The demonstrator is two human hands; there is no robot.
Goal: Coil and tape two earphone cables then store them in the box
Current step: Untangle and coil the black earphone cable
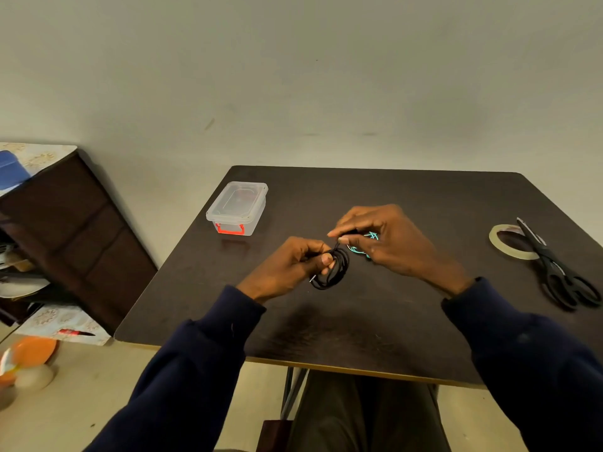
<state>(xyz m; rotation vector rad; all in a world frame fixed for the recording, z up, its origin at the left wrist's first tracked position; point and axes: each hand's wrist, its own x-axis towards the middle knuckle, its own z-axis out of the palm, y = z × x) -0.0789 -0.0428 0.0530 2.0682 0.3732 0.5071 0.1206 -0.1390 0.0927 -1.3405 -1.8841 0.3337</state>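
Observation:
A black earphone cable (332, 269) hangs in a coil of several loops above the dark table (375, 321). My left hand (287, 265) grips the coil at its left side, the metal plug sticking out below my thumb. My right hand (385, 239) pinches the top end of the black cable between thumb and fingers. A teal earphone cable (360, 247) lies loose on the table, mostly hidden under my right hand. A clear plastic box (238, 207) with a lid and red latch stands shut at the table's far left.
A roll of clear tape (512, 244) lies at the right edge, with black scissors (558, 272) resting partly on it. A dark cabinet (75, 230) stands left of the table, with clutter and an orange plate (32, 352) on the floor.

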